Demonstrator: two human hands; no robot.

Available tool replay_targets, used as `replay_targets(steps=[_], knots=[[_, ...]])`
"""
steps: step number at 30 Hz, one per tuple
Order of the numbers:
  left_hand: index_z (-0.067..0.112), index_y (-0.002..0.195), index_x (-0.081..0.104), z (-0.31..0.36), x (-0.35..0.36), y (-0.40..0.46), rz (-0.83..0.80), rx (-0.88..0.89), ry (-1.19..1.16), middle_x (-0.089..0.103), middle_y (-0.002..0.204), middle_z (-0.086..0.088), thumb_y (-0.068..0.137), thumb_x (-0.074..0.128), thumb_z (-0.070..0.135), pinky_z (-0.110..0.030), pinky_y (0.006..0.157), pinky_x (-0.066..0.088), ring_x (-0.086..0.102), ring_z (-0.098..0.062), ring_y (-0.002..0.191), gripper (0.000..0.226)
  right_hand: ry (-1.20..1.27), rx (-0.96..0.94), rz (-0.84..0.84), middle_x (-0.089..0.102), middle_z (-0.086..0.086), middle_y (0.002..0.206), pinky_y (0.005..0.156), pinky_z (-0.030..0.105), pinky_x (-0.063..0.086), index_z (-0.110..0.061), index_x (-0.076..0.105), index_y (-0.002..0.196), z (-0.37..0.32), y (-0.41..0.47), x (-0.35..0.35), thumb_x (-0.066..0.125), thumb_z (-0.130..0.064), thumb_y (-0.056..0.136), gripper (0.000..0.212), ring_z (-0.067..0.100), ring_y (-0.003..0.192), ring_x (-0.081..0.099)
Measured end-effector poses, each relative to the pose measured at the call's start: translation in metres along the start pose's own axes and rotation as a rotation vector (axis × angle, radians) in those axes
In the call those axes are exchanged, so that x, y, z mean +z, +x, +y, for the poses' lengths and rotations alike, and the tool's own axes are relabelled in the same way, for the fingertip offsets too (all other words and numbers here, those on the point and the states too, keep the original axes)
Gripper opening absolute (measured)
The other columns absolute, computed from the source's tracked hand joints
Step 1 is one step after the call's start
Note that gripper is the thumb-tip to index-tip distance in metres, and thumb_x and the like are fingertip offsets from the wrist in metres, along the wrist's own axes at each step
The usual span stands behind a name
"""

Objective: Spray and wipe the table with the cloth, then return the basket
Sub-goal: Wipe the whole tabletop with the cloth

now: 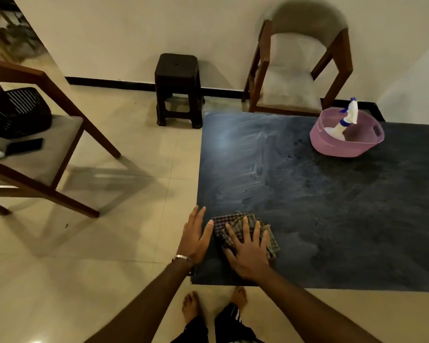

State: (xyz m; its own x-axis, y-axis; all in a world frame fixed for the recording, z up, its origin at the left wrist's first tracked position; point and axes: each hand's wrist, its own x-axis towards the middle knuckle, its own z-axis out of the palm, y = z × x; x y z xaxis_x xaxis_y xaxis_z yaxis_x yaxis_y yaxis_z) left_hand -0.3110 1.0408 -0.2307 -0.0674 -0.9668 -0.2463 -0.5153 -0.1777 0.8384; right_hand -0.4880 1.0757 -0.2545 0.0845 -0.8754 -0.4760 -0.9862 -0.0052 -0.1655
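Note:
A dark square table (332, 194) fills the right half of the view, with pale wet streaks on its far left part. A checked cloth (235, 225) lies near the table's front left corner. My right hand (249, 251) presses flat on the cloth with fingers spread. My left hand (196, 237) rests flat on the table's left edge, just beside the cloth, holding nothing. A pink basket (332, 147) sits at the table's far right, with a white spray bottle (344, 122) with blue fittings leaning inside it.
A dark plastic stool (177, 89) stands beyond the table's far left corner. A wooden chair (297, 70) is against the wall behind the table. Another chair (35, 149) at the left holds a black basket (15, 111) and a phone (25, 146). My bare feet (191, 308) stand on pale floor tiles.

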Motion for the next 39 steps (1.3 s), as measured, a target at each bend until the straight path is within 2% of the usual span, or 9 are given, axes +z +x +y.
replay_targets(steps=[2,6,13,17,23,25,31,36,39], knots=[[0.023,0.15,0.023,-0.008,-0.003,0.0,-0.004,-0.019,0.015,0.012,0.16,0.003,0.089,0.028,0.054,-0.038,0.121,0.012,0.009,-0.011,0.147,0.069,-0.012,-0.011,0.054,0.011,0.015,0.165,0.11,0.065,-0.01,-0.048,0.011,0.155,0.003,0.009,0.003,0.019,-0.07,0.09,0.069,0.049,0.148,0.002],[0.025,0.152,0.02,-0.022,-0.008,0.005,-0.012,-0.03,0.075,0.011,0.16,0.004,0.087,0.023,0.064,-0.038,0.12,0.011,0.008,-0.01,0.147,0.075,-0.156,-0.002,0.079,-0.016,0.006,0.165,0.11,0.073,-0.008,-0.054,-0.015,0.149,0.028,0.041,-0.014,0.025,-0.065,0.089,0.073,0.042,0.147,-0.02],[0.025,0.153,0.014,-0.024,-0.002,0.009,-0.055,-0.06,0.077,0.008,0.161,0.005,0.089,0.025,0.06,-0.036,0.121,0.006,0.005,-0.012,0.148,0.073,0.025,0.22,0.078,-0.021,0.004,0.164,0.111,0.073,-0.008,-0.049,-0.009,0.153,0.012,0.1,-0.041,0.02,-0.065,0.097,0.065,0.043,0.147,-0.023],[0.026,0.152,0.013,-0.026,-0.001,0.01,-0.022,-0.074,0.008,0.011,0.161,0.002,0.09,0.026,0.058,-0.041,0.121,0.011,0.008,-0.014,0.148,0.071,-0.075,0.0,0.114,-0.015,0.008,0.165,0.11,0.074,-0.01,-0.046,-0.009,0.153,-0.025,0.077,-0.017,0.007,-0.066,0.089,0.069,0.044,0.147,-0.019],[0.023,0.152,0.012,-0.023,-0.004,0.015,0.004,-0.101,-0.014,0.011,0.161,0.001,0.09,0.027,0.055,-0.047,0.12,0.013,0.008,-0.016,0.148,0.072,-0.157,-0.341,0.096,0.005,0.006,0.167,0.112,0.073,0.008,-0.042,0.017,0.153,-0.059,0.022,0.028,0.033,-0.06,0.093,0.064,0.038,0.149,-0.006],[0.023,0.152,0.013,-0.019,-0.004,0.014,0.003,-0.081,-0.015,0.012,0.161,0.001,0.09,0.027,0.054,-0.045,0.121,0.011,0.008,-0.015,0.148,0.071,-0.127,-0.287,0.135,0.011,0.003,0.166,0.113,0.072,0.011,-0.046,0.019,0.153,-0.032,0.019,0.026,0.035,-0.057,0.092,0.064,0.035,0.15,-0.002],[0.025,0.152,0.015,-0.022,0.0,0.009,0.013,-0.084,-0.026,0.017,0.16,0.004,0.09,0.027,0.06,-0.046,0.12,0.017,0.013,-0.017,0.148,0.072,-0.044,0.214,0.215,0.021,0.007,0.161,0.111,0.064,0.024,-0.047,0.022,0.153,0.084,0.019,-0.013,0.034,-0.058,0.096,0.059,0.038,0.142,0.022],[0.025,0.152,0.014,-0.023,-0.002,-0.001,0.005,-0.092,-0.007,0.015,0.16,0.003,0.09,0.027,0.059,-0.043,0.12,0.015,0.011,-0.018,0.148,0.072,0.023,0.319,0.272,0.018,0.013,0.161,0.112,0.067,0.018,-0.043,0.02,0.154,0.073,0.027,-0.009,0.044,-0.054,0.097,0.064,0.044,0.142,0.017],[0.023,0.152,0.014,-0.026,-0.002,-0.01,0.001,-0.084,0.004,0.013,0.161,0.002,0.091,0.026,0.056,-0.042,0.121,0.01,0.007,-0.016,0.148,0.071,-0.002,0.178,0.276,0.019,0.014,0.162,0.11,0.071,0.014,-0.042,0.018,0.155,0.021,0.015,0.02,0.043,-0.055,0.089,0.071,0.047,0.145,0.014]])
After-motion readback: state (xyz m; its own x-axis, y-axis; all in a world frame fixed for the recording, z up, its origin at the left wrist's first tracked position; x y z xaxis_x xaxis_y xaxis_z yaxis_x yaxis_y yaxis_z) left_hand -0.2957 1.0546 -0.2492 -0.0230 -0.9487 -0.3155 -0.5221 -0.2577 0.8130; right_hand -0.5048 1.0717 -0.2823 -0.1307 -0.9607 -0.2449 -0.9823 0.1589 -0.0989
